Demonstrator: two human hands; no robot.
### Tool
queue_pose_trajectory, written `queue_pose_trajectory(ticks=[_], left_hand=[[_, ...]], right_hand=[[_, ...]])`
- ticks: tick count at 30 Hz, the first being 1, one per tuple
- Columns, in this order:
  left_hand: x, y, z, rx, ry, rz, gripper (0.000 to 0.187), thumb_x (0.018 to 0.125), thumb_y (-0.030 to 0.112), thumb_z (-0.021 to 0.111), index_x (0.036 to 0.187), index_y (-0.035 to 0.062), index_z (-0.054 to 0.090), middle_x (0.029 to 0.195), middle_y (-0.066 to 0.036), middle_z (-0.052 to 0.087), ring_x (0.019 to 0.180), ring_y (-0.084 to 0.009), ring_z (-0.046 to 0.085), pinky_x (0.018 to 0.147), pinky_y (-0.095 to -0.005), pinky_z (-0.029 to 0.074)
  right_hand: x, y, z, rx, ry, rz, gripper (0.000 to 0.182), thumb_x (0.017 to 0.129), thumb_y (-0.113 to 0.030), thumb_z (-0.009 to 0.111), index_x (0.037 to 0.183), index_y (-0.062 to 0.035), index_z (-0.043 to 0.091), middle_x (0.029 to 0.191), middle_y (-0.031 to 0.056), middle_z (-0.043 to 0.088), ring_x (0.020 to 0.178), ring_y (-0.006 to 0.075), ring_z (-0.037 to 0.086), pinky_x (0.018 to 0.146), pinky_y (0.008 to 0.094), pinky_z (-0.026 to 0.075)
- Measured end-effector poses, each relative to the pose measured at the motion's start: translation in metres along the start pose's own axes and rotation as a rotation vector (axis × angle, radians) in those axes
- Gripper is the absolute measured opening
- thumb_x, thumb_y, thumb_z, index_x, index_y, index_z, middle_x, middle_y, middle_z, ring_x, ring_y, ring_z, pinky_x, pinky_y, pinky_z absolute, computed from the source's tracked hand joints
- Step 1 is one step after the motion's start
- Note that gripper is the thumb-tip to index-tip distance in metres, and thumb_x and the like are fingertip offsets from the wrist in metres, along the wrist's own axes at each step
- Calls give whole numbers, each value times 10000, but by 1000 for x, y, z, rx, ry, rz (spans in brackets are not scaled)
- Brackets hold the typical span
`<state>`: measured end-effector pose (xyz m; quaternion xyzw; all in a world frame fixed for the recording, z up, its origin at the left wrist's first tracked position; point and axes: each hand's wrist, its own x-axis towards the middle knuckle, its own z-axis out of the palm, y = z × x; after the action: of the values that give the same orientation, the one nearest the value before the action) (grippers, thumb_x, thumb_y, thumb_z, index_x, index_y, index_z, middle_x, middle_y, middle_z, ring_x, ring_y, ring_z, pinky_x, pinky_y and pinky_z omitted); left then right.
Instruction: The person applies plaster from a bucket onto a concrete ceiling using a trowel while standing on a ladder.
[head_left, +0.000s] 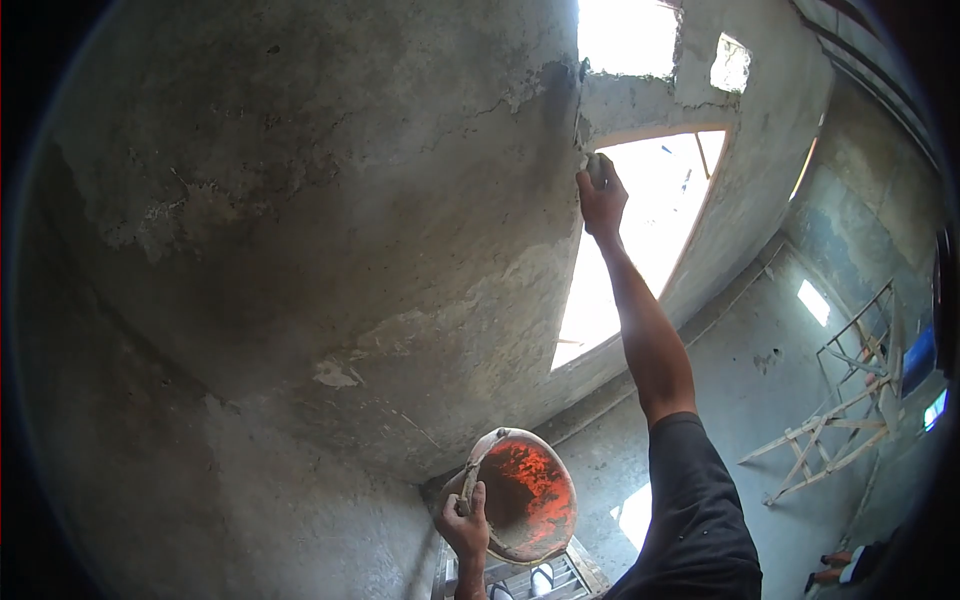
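My left hand (465,525) is closed on the side of a mortar-crusted bucket (568,490), gripping at its handle. The bucket is tilted, its inside orange-red with grey residue. My right hand (603,205) reaches up at the end of my extended arm. Its fingers are closed round a small greyish thing (597,168) whose kind I cannot make out. That hand is at the upper left edge of a bright wall opening (640,220), where the grey plastered wall (430,200) meets it. A rough seam of plaster runs upward from there.
Below the bucket are slatted boards (575,572) with my feet (541,578) on them. Two smaller openings sit above the large one. A wooden trestle frame (840,420) stands at the right, near a blue object (918,360). Another person's feet (830,568) show at the lower right.
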<state>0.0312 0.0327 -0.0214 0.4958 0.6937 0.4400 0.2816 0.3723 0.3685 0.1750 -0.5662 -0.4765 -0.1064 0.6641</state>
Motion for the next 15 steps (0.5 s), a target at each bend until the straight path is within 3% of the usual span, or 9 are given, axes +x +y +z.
queue_pose_trajectory(ticks=[6,8,10,12,14,15], left_hand=[[1,-15,11,-73,47,63,450,796,386,736,632,-2,577,504,-56,478,474,-153,395,478,-361,348],[2,-16,9,-2,29,85,441,795,385,737,644,-1,588,511,-66,491,473,-162,404,484,-361,357],[2,-17,9,10,30,91,444,795,387,736,641,-1,585,512,-69,493,474,-165,407,485,-362,359],[1,-16,8,24,32,87,447,795,389,735,639,0,582,514,-72,494,474,-169,410,486,-363,361],[2,-13,9,-40,42,123,460,794,390,736,621,1,562,508,-70,485,470,-170,407,482,-366,357],[3,-16,10,-38,42,122,460,794,390,736,621,1,562,508,-70,485,470,-170,407,482,-366,357]], right_hand=[[-17,11,13,63,-160,-152,477,818,-190,654,1245,-14,536,1001,180,662,865,210,655,761,335,512],[-38,6,7,47,-231,-122,470,826,-185,650,1262,-56,530,1024,168,645,866,213,650,748,332,509],[-55,-1,1,-87,-387,-239,453,832,-173,642,1266,-102,533,1017,145,623,865,221,640,737,333,503],[-69,-6,5,-97,-370,-225,444,839,-152,644,1269,-128,534,964,129,592,831,235,622,735,336,496],[-75,-10,13,-72,-159,-166,457,852,-141,646,1291,-137,517,906,117,562,793,229,598,734,346,493],[-75,-14,17,-73,-160,-164,457,852,-141,646,1291,-137,517,906,117,562,793,229,598,734,346,493]])
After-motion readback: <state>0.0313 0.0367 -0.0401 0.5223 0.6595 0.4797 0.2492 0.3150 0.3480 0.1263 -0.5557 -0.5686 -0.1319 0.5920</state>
